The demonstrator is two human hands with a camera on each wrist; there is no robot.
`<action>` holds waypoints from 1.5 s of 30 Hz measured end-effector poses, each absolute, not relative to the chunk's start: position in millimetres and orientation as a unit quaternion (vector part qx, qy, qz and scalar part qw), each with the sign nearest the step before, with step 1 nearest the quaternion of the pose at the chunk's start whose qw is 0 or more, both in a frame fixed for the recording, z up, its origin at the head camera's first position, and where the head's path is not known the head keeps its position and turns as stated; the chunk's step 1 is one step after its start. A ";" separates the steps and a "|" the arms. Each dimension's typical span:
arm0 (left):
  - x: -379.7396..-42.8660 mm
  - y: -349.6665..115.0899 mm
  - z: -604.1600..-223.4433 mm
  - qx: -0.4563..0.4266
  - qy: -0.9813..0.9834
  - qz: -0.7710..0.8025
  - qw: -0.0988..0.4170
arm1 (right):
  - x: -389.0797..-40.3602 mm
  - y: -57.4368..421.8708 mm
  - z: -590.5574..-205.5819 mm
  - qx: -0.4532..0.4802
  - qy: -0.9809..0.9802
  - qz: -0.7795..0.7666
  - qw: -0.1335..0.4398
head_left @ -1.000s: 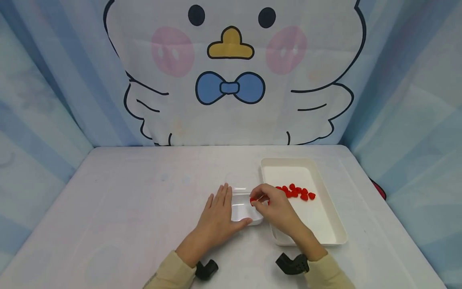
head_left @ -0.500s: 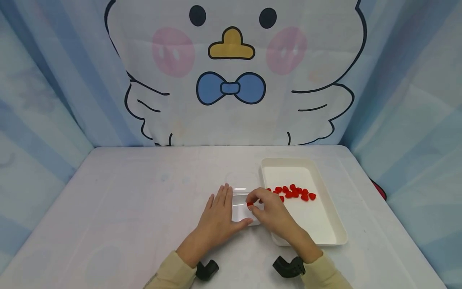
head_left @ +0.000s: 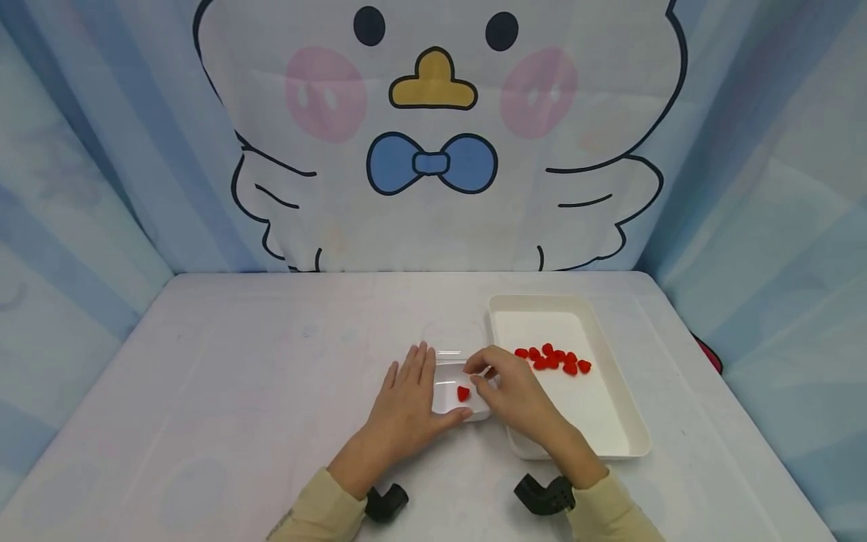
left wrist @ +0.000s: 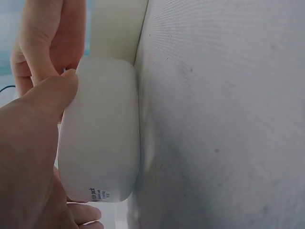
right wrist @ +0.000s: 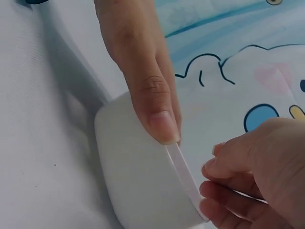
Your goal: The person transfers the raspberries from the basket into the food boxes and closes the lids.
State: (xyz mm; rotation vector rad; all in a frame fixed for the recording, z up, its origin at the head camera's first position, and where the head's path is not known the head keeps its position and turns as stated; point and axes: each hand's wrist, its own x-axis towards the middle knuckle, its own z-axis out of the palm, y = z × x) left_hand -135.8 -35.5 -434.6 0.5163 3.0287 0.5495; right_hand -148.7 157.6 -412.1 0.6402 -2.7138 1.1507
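A small white plastic box (head_left: 445,382) sits in front of me, and one small red piece, roughly heart-shaped (head_left: 463,394), lies in it. My left hand (head_left: 405,418) rests against the box, fingers straight along its left side. Its thumb (left wrist: 64,88) lies on the near rim in the left wrist view. Over the box's right side hovers my right hand (head_left: 518,395), thumb and fingers loosely bent and apart. In the right wrist view its fingertips (right wrist: 209,167) are beside the rim, holding nothing.
Right of the box is a shallow white tray (head_left: 609,421) with several similar red pieces (head_left: 552,361). A clear plastic lid (head_left: 452,335) lies behind the box. Patterned cloth walls (head_left: 433,226) border the table at the back and sides.
My right hand first carried a red piece over the box and lowered it. That piece has since been let go into the box, and the fingers have parted. My left hand stayed put.
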 end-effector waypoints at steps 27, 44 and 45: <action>-134.3 -40.5 -432.8 0.143 0.966 0.214 0.032 | -162.6 231.8 -392.4 0.028 -0.914 0.383 0.129; -133.9 -39.3 -434.5 0.142 0.967 0.211 0.033 | -165.5 256.6 -395.1 -0.049 -0.925 0.373 0.040; -133.7 -39.3 -434.6 0.142 0.967 0.210 0.033 | -165.7 256.9 -395.7 -0.051 -0.926 0.373 0.034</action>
